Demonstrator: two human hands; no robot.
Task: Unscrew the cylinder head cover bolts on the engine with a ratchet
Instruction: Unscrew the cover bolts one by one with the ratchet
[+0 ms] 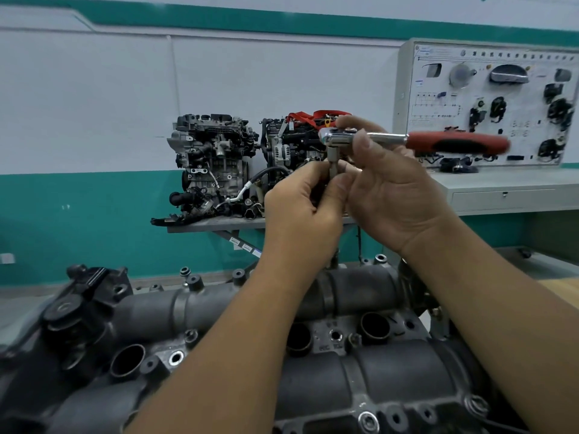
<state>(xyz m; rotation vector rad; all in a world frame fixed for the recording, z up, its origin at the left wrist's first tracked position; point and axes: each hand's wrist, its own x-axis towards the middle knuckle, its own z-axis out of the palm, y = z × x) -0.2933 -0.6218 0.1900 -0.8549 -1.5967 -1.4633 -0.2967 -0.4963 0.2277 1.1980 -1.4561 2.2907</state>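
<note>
Hands were raised well above the dark grey cast-metal cylinder head cover (360,296), which lay low and near, its long axis running left to right. The right hand (391,186) gripped the chrome ratchet with a red handle (407,140) near its head, the handle pointing right and level. The left hand (300,211) pinched the slim steel socket (332,164) hanging from the ratchet head. Judging by this, the remaining bolts (369,421) sat below both hands, so the tool had to come straight down.

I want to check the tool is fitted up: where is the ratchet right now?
In the head view the ratchet is held up right of centre, above the cylinder head cover. The right hand holds its head, and the left hand pinches the socket beneath it.
</note>
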